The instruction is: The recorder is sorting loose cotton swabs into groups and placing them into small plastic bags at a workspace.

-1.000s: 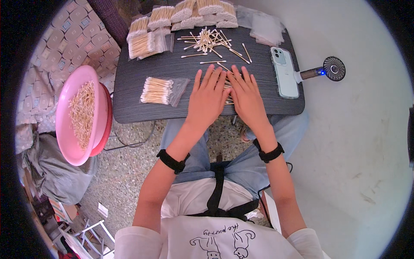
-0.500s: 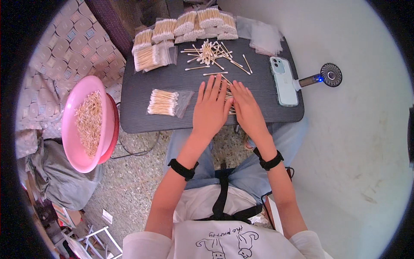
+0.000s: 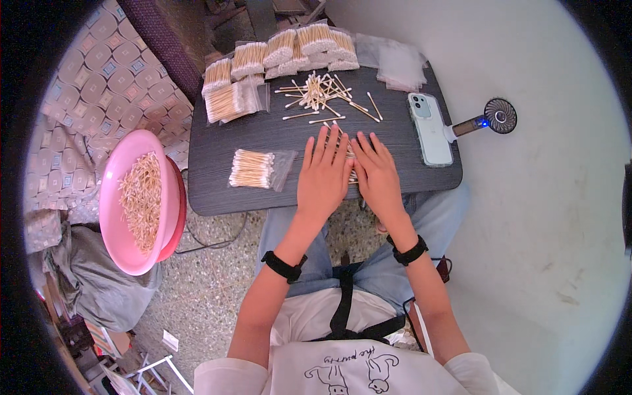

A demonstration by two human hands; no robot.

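Observation:
Both hands lie palm down at the near middle of the dark table. My left hand is stretched flat, its thumb along the edge of a small group of cotton swabs. From the other side, my right hand rests against the same swabs with straight fingers. Most of this group is hidden by the hands; some ends show between them and beyond the left fingertips. Farther off lies a loose, tangled heap of cotton swabs. Left of my left hand is a clear bag filled with swabs.
Filled swab bags are stacked along the far left edge, with flat clear bags beside them. At the right lie a phone and a small fan. A pink basin of swabs stands left of the table.
The whole view has shifted slightly, so the table sits lower in it. My hands stay around the swabs, and the right fingers are spread a little wider.

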